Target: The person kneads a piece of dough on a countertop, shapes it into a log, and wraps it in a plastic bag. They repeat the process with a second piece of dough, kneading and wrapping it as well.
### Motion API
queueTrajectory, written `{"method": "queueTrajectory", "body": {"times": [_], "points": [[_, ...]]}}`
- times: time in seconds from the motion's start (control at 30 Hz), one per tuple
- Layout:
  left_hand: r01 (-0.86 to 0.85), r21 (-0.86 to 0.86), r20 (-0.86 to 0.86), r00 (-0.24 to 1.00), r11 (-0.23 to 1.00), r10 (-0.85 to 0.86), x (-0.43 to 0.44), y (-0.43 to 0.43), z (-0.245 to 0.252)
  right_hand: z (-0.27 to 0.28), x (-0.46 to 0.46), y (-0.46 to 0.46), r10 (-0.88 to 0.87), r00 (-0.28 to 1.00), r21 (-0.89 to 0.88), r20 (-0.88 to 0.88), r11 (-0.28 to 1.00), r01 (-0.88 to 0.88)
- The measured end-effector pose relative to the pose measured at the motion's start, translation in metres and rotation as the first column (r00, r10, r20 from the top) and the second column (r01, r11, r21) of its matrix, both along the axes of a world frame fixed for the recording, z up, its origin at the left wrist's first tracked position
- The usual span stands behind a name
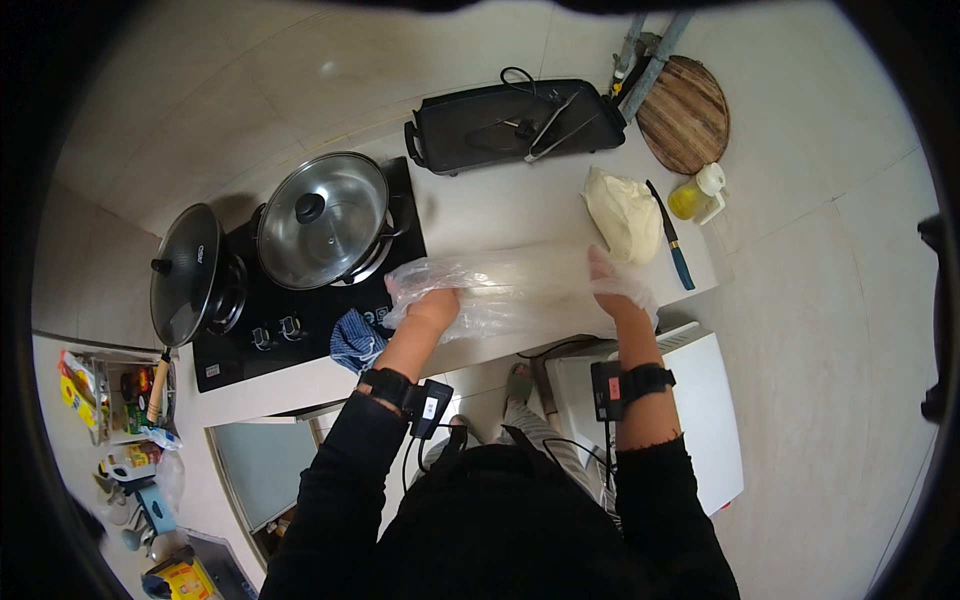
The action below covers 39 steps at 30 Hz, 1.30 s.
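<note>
A clear plastic sheet or bag [525, 296] is spread between my two hands over the front of the white counter. Its left end is bunched around my left hand [439, 306], whose fingers are curled in the film. My right hand [606, 281] is blurred and partly covered by the film, with its fingers pointing away from me; its grip is unclear. Just beyond it rests a soft cream-coloured bundle [626, 214], perhaps a filled bag or dough. A knife [673, 236] with a blue-green handle lies to the right of the bundle.
On the left, a black gas hob [300, 315] carries a lidded steel pot [322, 217] and a lidded pan [187, 274]. A blue cloth [356, 341] lies beside my left wrist. Behind are an electric griddle [465, 127] with tongs [553, 127], a round wooden board [684, 112] and an oil bottle [697, 195].
</note>
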<state>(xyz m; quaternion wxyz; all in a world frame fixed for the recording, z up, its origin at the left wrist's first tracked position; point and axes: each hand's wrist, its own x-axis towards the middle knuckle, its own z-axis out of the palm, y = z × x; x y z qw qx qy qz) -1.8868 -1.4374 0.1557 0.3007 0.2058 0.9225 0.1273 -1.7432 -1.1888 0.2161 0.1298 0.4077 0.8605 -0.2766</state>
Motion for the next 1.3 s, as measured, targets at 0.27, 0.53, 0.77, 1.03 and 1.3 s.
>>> {"method": "queueTrajectory", "body": {"times": [0.27,0.53,0.77,1.03,1.3], "points": [[0.229,-0.269,0.018,0.972,0.935,-0.233,-0.001,0.026,-0.022,-0.137,-0.05,0.071,0.29,0.949,0.175,-0.126,0.948,-0.267],[0.183,-0.009,-0.243,0.953,0.983,-0.18,0.002,0.001,-0.096,-0.221,-0.07,0.061,0.279,0.96,0.011,0.011,0.96,-0.279],[-0.447,0.387,0.201,0.894,0.806,0.399,0.03,0.015,-0.046,-0.206,-0.053,0.057,0.268,0.96,-0.139,-0.083,0.951,-0.277],[-0.965,-0.063,0.908,0.051,0.256,0.416,0.019,0.002,-0.016,-0.085,-0.025,0.056,-0.318,0.941,-0.776,0.113,0.564,0.283],[-0.773,-0.026,0.956,0.165,0.634,0.241,-0.034,0.033,-0.047,-0.108,-0.081,0.078,-0.168,0.968,-0.885,0.188,0.399,0.241]]}}
